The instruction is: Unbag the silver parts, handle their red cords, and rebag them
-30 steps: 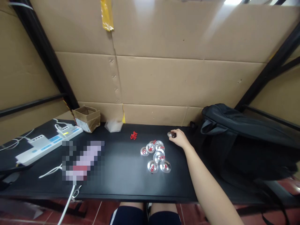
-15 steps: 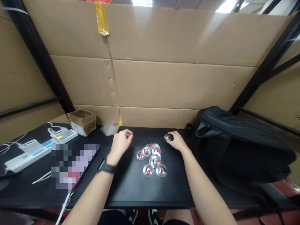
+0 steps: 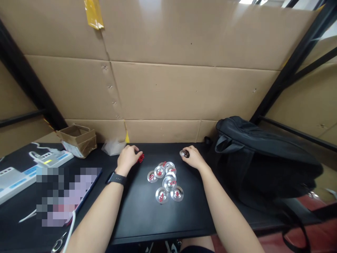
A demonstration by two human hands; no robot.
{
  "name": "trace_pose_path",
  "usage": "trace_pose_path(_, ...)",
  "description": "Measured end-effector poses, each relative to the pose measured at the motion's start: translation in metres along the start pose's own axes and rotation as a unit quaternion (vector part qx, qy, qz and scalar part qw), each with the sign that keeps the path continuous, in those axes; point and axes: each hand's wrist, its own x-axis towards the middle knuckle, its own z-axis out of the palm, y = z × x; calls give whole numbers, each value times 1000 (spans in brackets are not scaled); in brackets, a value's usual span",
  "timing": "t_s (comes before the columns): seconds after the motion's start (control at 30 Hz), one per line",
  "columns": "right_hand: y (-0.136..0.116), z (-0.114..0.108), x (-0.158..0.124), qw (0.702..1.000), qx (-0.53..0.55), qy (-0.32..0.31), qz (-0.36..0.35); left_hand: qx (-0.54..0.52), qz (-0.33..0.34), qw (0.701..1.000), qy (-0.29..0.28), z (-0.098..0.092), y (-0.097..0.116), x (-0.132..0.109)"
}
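Small silver cymbals (image 3: 169, 183), each with a red cord at its domed centre, lie in a loose, partly overlapping cluster on the black table (image 3: 147, 221). My left hand (image 3: 128, 159), with a dark watch on its wrist, is beyond the cluster to the left. Its curled fingers close at a bunch of red cord (image 3: 141, 158); the fingertips are partly hidden. To the right, my right hand (image 3: 194, 157) grips a single cymbal (image 3: 183, 153) between thumb and fingers, apart from the cluster. No red cord shows on that one.
A black backpack (image 3: 263, 158) stands on the right. On the left are a small open cardboard box (image 3: 79, 140), a clear plastic bag (image 3: 113, 147), a white power strip (image 3: 31, 175), a blurred-out tablet (image 3: 79, 196) and scissors (image 3: 58, 244). Cardboard walls (image 3: 163, 88) rise behind the table.
The view has shifted slightly to the right and down. More of the red cord shows beside my left fingers. My right hand still grips the cymbal, which has tilted a little.
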Motion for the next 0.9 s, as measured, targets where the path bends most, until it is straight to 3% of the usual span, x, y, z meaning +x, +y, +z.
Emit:
trace_pose_path(0.07,-1,-2,0,1000,-1,-12,-8,-21,60,998,29,-5,10,-6)
trace_pose_path(0.1,-1,-2,1,1000,-1,-19,-12,-50,103,993,8,-8,16,-10)
trace_pose_path(0.2,-1,-4,0,999,1,-30,-12,-151,216,953,-148,-14,37,-24)
trace_pose_path(0.23,-2,-4,0,1000,1,-29,-11,-165,231,943,-174,-14,43,-28)
trace_pose_path(0.37,-7,-5,-2,1000,7,-1,-14,-168,241,938,-185,-8,56,-41)
trace_pose_path(0.53,-24,-9,-1,998,42,40,-40,-217,235,920,-228,0,56,-43)
trace_pose_path(0.67,-46,-12,-3,986,152,40,-61,-272,218,903,-252,-5,57,-42)
trace_pose_path(0.77,-64,-14,-9,943,323,-55,-57,-346,217,876,-256,-11,59,-41)
trace_pose_path(0.9,-85,-14,-20,828,519,-204,-60,-427,226,851,-206,-18,66,-40)
